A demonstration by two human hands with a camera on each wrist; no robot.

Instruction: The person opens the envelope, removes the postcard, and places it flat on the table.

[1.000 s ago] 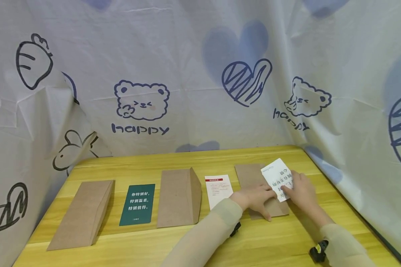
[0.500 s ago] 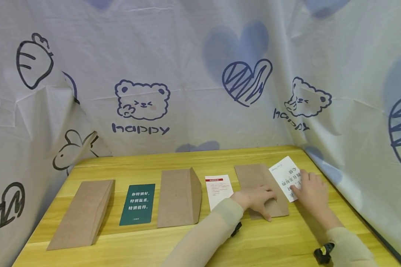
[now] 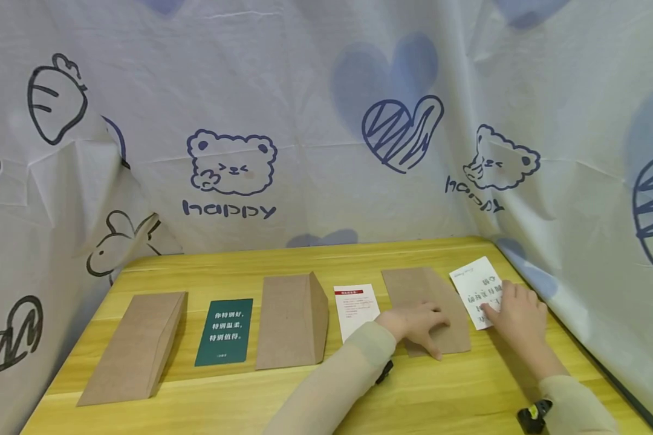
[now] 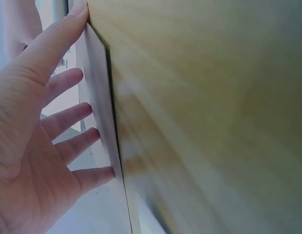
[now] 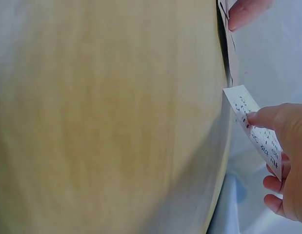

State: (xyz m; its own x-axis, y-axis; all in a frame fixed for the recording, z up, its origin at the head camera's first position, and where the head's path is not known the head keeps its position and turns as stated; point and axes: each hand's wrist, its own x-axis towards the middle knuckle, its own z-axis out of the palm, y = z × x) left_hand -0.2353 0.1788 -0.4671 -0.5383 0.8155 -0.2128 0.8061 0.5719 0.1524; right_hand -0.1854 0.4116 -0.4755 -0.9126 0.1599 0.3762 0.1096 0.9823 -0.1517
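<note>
My right hand [image 3: 522, 314] pinches a white card [image 3: 472, 289] printed with dark characters. In the right wrist view the thumb lies on the card's printed face [image 5: 243, 109], with other fingers behind it, and the card is tilted above the wooden table. My left hand [image 3: 416, 323] rests on a brown paper envelope [image 3: 408, 283] at the right of the table, partly covering it. Seen from the left wrist, its spread fingertips touch the envelope's surface [image 4: 103, 92] and the thumb reaches one end. The card is just right of this envelope.
Left of my left hand lies a white card with a red bar [image 3: 354, 308], partly behind the sleeve. Further left are a brown envelope [image 3: 285, 320], a green card [image 3: 224, 335] and another brown envelope [image 3: 130, 350]. A printed curtain [image 3: 305, 121] surrounds the table [image 3: 430, 399].
My right hand has moved right with the white card, away from over the envelope to beside it. The left hand has stayed on the envelope.
</note>
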